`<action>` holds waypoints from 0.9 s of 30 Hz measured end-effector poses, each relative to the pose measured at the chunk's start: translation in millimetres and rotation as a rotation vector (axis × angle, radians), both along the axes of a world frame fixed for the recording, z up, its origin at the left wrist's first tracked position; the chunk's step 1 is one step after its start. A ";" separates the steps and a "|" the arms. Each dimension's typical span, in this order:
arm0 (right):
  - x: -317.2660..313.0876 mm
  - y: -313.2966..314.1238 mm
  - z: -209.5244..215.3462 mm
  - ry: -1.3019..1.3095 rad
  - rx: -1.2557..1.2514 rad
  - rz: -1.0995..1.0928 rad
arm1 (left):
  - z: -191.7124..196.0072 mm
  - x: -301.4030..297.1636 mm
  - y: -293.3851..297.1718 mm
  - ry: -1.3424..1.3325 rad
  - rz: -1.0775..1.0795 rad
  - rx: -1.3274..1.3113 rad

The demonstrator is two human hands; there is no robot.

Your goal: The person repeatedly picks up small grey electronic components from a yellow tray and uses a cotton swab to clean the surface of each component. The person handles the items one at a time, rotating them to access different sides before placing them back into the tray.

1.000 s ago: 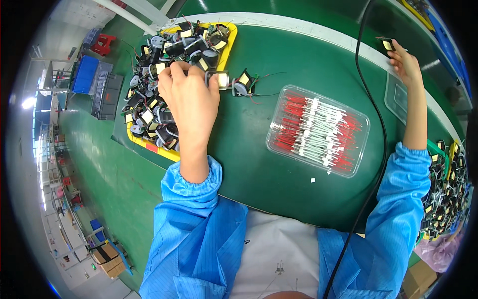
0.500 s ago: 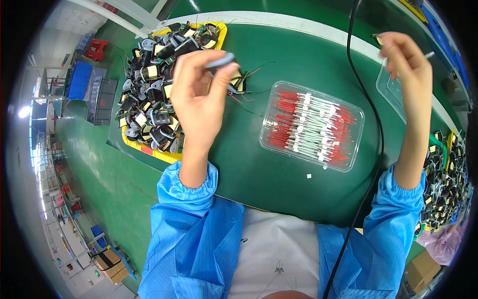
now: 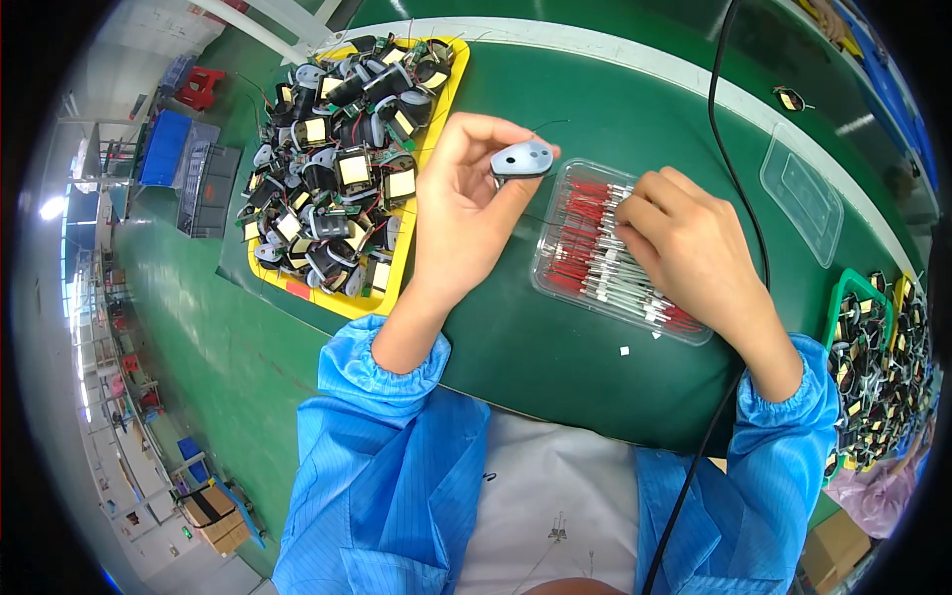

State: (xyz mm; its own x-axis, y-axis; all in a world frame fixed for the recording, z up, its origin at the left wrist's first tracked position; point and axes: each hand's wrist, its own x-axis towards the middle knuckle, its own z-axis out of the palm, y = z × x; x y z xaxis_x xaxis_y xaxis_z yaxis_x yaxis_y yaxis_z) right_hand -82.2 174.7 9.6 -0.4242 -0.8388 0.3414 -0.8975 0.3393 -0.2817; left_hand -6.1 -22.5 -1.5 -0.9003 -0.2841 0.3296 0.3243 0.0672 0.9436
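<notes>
My left hand [image 3: 458,213] grips a small black device with a light-grey oval end cap [image 3: 523,159], raised above the green work surface. A thin wire trails from it. My right hand [image 3: 699,243] reaches into a clear plastic box [image 3: 553,281], with its fingertips pinched together among bundled red and white wire leads [image 3: 595,253] with white connectors. What the fingertips hold, if anything, is hidden. To the left stands a yellow bin [image 3: 405,260] heaped with similar black devices [image 3: 332,174] bearing pale-yellow pads and loose wires.
A black cable [image 3: 739,178] crosses the bench to the right of the box. Beyond it are a clear lid [image 3: 801,198] and a small wired unit [image 3: 790,98]. A green-rimmed bin [image 3: 835,307] of parts sits at far right. White scraps [image 3: 625,351] lie near the box.
My right hand has come from the far right to the wire box, leaving a small wired unit behind. My left hand has moved right, away from the yellow bin, with the device.
</notes>
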 end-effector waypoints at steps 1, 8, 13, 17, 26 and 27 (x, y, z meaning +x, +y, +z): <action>0.8 -0.2 -1.2 0.015 0.008 0.000 | 0.3 0.6 0.8 -0.014 -0.023 0.044; -6.1 8.2 23.2 -0.145 -0.117 0.058 | 6.5 3.6 -2.7 -0.106 -0.102 0.183; -11.8 23.5 49.4 -0.420 -0.247 0.002 | 1.9 4.6 1.7 0.003 -0.084 0.202; -1.3 19.8 56.2 -0.783 -0.501 -0.122 | 1.6 4.1 0.7 0.024 -0.191 0.141; 6.3 19.6 44.2 -1.050 -0.819 0.129 | -3.2 6.1 10.9 0.094 -0.357 0.194; 8.2 19.6 43.8 -1.025 -0.824 0.130 | -4.2 6.4 11.8 0.116 -0.370 0.176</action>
